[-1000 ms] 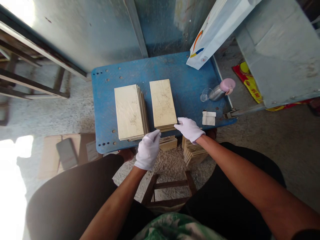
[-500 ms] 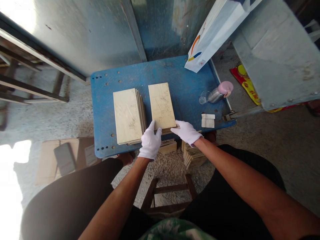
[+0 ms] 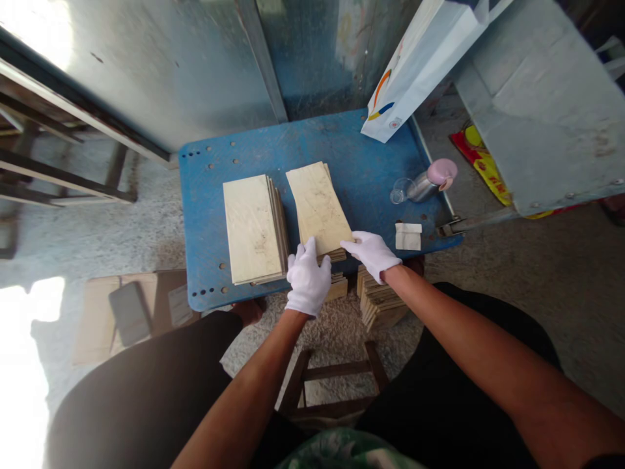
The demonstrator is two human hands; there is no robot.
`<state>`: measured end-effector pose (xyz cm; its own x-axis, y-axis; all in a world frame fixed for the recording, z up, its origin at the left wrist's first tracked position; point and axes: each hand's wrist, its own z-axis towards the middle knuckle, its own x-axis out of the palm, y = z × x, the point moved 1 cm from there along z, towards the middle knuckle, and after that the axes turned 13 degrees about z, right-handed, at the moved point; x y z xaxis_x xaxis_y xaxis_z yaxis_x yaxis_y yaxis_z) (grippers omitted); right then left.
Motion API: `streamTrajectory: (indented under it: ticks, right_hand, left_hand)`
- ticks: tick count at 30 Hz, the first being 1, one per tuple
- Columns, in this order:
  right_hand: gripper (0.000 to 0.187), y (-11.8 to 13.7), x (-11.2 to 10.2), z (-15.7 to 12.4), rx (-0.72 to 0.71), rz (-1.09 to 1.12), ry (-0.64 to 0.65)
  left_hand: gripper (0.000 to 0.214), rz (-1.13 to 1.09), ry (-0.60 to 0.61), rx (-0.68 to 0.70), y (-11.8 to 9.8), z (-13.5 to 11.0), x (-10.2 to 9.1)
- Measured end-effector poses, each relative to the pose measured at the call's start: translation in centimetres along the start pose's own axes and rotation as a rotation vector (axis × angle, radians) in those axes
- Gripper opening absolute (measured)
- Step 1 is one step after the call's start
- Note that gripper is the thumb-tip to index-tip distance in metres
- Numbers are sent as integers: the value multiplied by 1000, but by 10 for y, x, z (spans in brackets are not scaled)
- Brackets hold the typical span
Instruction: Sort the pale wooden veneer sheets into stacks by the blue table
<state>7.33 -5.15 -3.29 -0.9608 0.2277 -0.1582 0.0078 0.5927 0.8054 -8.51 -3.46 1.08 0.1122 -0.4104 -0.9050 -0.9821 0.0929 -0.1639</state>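
Note:
Two stacks of pale wooden boards lie on a blue table [image 3: 351, 143]. The left stack [image 3: 251, 228] lies untouched. Both my hands wear white gloves. My left hand [image 3: 308, 277] grips the near end of the top board [image 3: 317, 205] of the right stack, fingers wrapped over its edge. My right hand [image 3: 372, 253] holds the near right corner of the same board. That board is turned a little askew from the boards beneath it.
A metal flask with a pink cap [image 3: 430, 181] and a small pale block [image 3: 407, 236] lie at the table's right. A white paper bag [image 3: 415, 65] leans at the back. More boards [image 3: 378, 303] are piled on the floor under the table edge, and a wooden stool [image 3: 332, 374] stands between my legs.
My left hand came up from below the table edge onto the right stack's near end. The top board has since been twisted slightly out of line with the stack.

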Motion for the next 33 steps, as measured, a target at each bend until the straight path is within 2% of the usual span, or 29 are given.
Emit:
streamTrajectory:
  ticks: [4,8,12,18,22,29,31,33]
  right_hand:
    - [27,2,-5,3,42,141,-80]
    - [19,10,0,3,152,298,-152]
    - [17,27,3,-2,178,356,-227]
    - [11,41,1,-8,213,412,-139]
    - [11,40,3,-11,264,503,-71]
    - [10,34,-5,-35,314,735,96]
    - [13,30,-8,-50,343,803,146]
    - [19,25,-10,-66,380,839,189]
  left_hand:
    - [68,46,-27,74,-11,-8,9]
    - [68,39,-23,70,-5,-7,11]
    - [69,7,-19,70,-3,-8,7]
    - [67,-106,34,-20,-7,-9,-1]
    - [63,-362,92,-128,1,0,-5]
    - [61,-748,62,-250,21,8,-21]
    - [53,-932,135,-234,23,8,-27]
    - [45,-1202,280,-211,23,10,-29]
